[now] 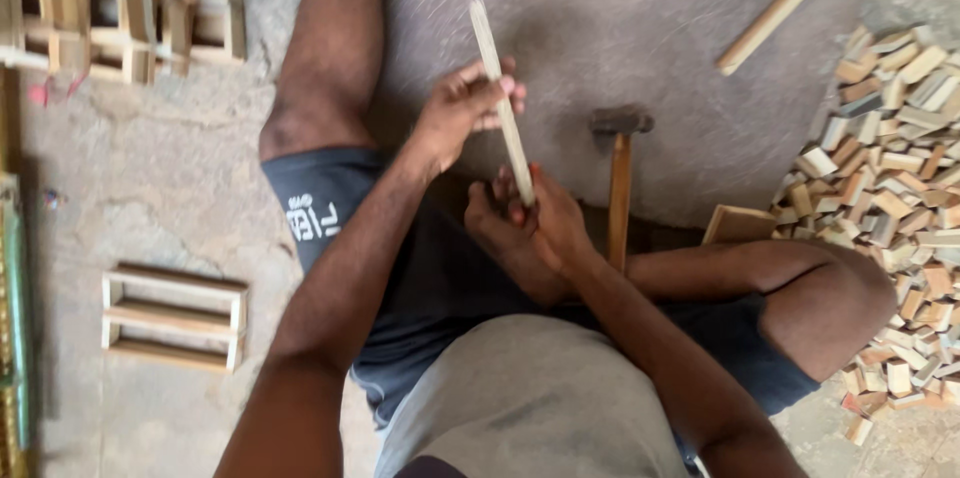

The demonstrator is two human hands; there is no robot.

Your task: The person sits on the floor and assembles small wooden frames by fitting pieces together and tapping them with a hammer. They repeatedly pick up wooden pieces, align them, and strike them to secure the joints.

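Hammer (620, 178) right of hands, wood blocks pile (890, 198) far right, frame (172, 316) left

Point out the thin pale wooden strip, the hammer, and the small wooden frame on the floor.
Thin pale wooden strip (492, 56): head view, upper free length above the hands.
Wooden-handled hammer (620, 193): head view, mid handle.
Small rectangular wooden frame (172, 316): head view, middle slat.

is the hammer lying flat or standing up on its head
Cannot tell for sure: the hammer is untouched, head away from the person, handle running toward the right hand.
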